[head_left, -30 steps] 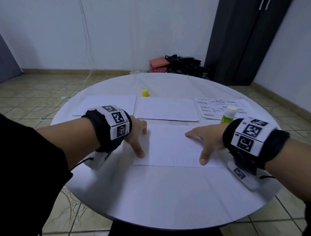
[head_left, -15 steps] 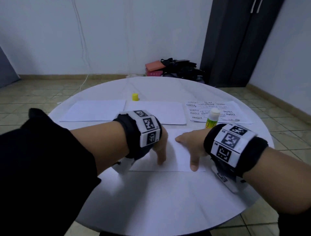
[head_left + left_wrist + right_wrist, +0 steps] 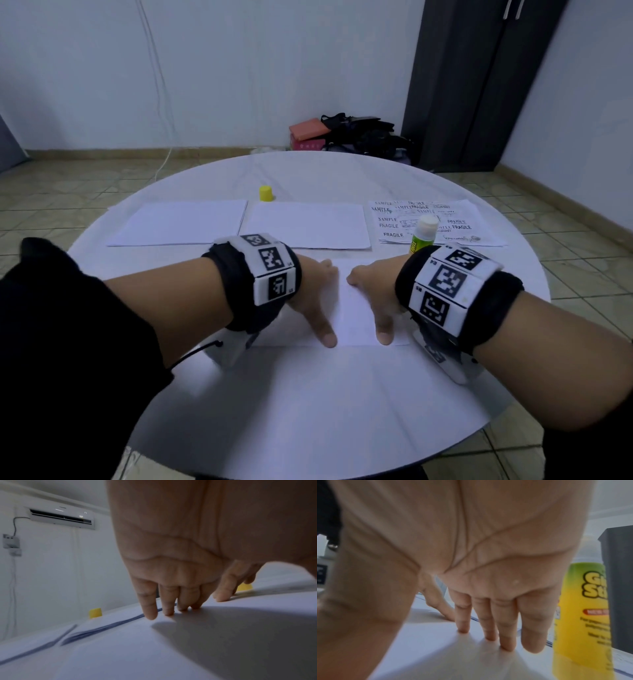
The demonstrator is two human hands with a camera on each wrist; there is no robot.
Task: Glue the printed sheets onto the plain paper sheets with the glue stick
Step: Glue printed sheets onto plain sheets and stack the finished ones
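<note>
Nearest the near edge of the round white table point(image 3: 308, 411): a white paper sheet point(image 3: 352, 308), lying flat, pinned by both hands. Left hand point(image 3: 315, 294) on its left part, grip spread, fingers point(image 3: 150, 608) straight with tips pressed to the paper, thumb stretched toward the near edge. Right hand point(image 3: 373, 298) on its right part, grip likewise apart, fingers point(image 3: 501, 628) straight and pressing down, thumb pointing at the near edge; nothing clasped in either hand. Only a narrow strip of paper between the two hands. Marker bands on both wrists.

Just beyond the right wrist: glue stick point(image 3: 423, 236), upright, uncapped, white top, yellow-green body, standing at the near edge of the printed sheets point(image 3: 442, 219), apart from the right hand.

Mid-table, in a row parallel to the near edge: a plain stack point(image 3: 181, 222) toward the left edge, a second plain stack point(image 3: 308, 224) in the centre, printed sheets with "SAMPLE" and "FRAGILE" toward the right edge.

Just behind the gap between the two plain stacks: yellow cap point(image 3: 266, 193), upright, on the bare table.

Beyond the far edge, on the tiled floor by the wall: reddish boxes point(image 3: 306, 135) and a dark bag point(image 3: 363, 133), beside a dark cabinet point(image 3: 479, 85).
</note>
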